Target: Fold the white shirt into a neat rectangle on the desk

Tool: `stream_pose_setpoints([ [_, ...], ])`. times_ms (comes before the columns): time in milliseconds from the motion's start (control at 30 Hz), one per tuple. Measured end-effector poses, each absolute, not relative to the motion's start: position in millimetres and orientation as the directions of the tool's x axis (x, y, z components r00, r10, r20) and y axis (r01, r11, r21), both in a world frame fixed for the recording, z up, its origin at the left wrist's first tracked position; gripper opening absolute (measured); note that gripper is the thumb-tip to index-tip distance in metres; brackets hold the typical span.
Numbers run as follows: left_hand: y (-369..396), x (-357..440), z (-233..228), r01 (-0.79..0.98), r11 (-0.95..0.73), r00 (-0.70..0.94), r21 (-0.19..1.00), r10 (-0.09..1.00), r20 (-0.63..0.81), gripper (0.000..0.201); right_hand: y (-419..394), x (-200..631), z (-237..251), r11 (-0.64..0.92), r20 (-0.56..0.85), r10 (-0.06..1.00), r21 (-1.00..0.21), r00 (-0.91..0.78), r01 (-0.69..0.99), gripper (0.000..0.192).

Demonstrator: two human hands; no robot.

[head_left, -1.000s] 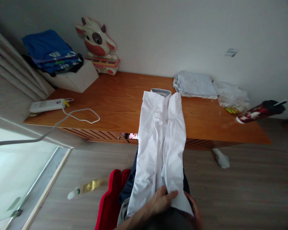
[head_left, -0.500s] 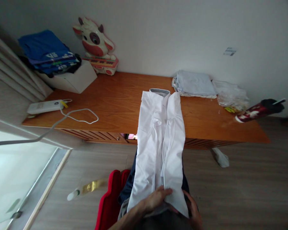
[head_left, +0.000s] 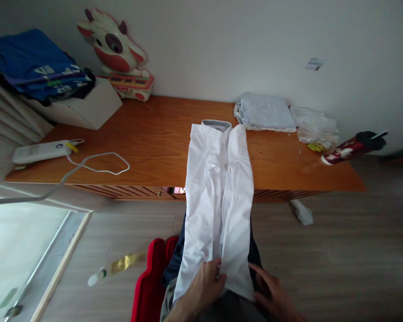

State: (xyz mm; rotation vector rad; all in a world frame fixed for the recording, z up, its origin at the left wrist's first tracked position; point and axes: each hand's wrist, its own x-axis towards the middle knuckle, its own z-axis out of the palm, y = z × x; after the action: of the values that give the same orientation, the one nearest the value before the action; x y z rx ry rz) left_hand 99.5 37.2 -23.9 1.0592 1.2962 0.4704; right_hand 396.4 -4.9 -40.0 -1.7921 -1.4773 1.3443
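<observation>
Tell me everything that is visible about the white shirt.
The white shirt looks like thin woven cloth, folded lengthwise into a long narrow strip with both sides turned inward. Its collar, grey inside, lies on the wooden table; the rest hangs over the table's front edge toward the person. The cloth is lightly creased. The left hand presses on its lower end, and the right hand is at its lower right edge.

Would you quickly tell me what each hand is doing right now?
Left hand: gripping the white shirt at its hem.
Right hand: open, beside the hem.
</observation>
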Motion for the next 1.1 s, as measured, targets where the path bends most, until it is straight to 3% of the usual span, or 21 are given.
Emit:
stream_pose_setpoints([
  [133,51.1,99.8,-16.0,0.291,0.379,0.222,0.878,0.866,-0.448,0.056,63.2,402.9,-47.7,-0.25,-0.228,0.968,-0.855,0.103,0.454,0.059],
  [200,67.0,110.4,-13.7,0.252,0.31,0.165,0.917,0.92,-0.357,0.064,102.2,392.0,-52.1,-0.217,-0.153,0.972,-0.877,0.18,0.428,0.067],
  [300,95.9,133.6,-15.1,0.194,0.23,0.098,0.954,0.963,-0.252,0.068,148.8,370.3,-53.8,-0.208,-0.15,0.974,-0.889,0.17,0.408,0.083],
  [367,112.8,146.9,-19.0,0.237,0.2,0.088,0.951,0.97,-0.226,0.064,167.4,359.9,-51.8,-0.24,-0.2,0.969,-0.891,0.143,0.384,0.08],
  [500,132.7,155.6,-29.2,0.398,0.147,0.108,0.905,0.973,-0.206,0.043,179.8,352.8,-46.6,-0.318,-0.299,0.948,-0.852,0.113,0.415,0.055],
  [700,143.3,156.5,-38.1,0.403,0.12,0.19,0.907,0.959,-0.211,0.027,178.6,363.8,-43.3,-0.324,-0.26,0.942,-0.872,0.215,0.366,0.048],
  [833,147.8,169.9,-42.5,0.324,0.077,0.211,0.943,0.966,-0.152,0.027,180.0,379.6,-45.6,-0.342,-0.25,0.927,-0.868,0.278,0.361,0.049],
  [1000,149.2,169.1,-40.5,0.281,0.127,0.213,0.951,0.958,-0.191,0.021,176.4,386.0,-61.3,-0.369,-0.288,0.921,-0.861,0.261,0.35,0.059],
  [1100,146.1,163.9,-38.7,0.215,0.197,0.2,0.957,0.95,-0.24,0.013,174.8,386.4,-69.1,-0.292,-0.203,0.943,-0.886,0.266,0.36,0.07],
])
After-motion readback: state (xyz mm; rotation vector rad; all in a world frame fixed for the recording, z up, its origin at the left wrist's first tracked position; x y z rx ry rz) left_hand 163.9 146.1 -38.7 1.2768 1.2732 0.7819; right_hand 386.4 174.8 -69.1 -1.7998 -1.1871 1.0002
